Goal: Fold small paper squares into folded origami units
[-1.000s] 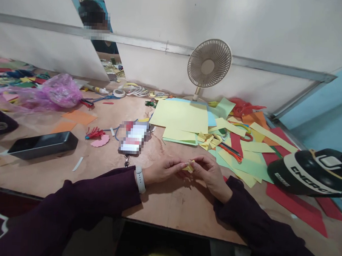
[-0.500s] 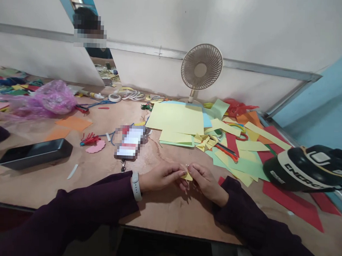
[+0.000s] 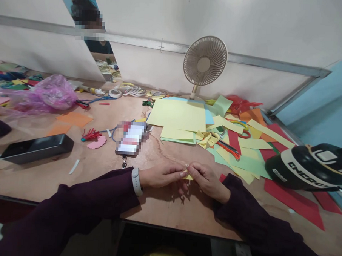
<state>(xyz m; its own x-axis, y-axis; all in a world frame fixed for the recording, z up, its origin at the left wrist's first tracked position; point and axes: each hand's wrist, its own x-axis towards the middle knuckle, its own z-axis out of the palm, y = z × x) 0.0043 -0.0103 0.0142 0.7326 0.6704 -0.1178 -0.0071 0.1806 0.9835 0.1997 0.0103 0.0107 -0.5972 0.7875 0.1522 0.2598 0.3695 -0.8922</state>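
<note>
A small piece of yellow paper (image 3: 189, 177) is pinched between my two hands, low over the wooden table (image 3: 158, 214). My left hand (image 3: 165, 174), with a pale watch band at its wrist, closes thumb and fingers on the paper's left side. From the right, my right hand (image 3: 207, 178) grips the same piece, its fingertips meeting the left ones. Most of the paper is hidden behind the fingers. Beyond the hands lie yellow sheets (image 3: 177, 113), and crumpled yellow paper scraps (image 3: 206, 139) sit beside orange-handled scissors (image 3: 229, 150).
A phone (image 3: 131, 138) lies left of my hands, near a dark box-shaped device (image 3: 38, 148). At the right a black bottle (image 3: 302, 166) rests on red paper (image 3: 295, 205). A fan (image 3: 204, 63) stands at the back. Behind the partition gap a person (image 3: 98, 45) is visible.
The camera view has shifted slightly. Both hands stay together on the yellow paper, of which less shows now between the fingertips.
</note>
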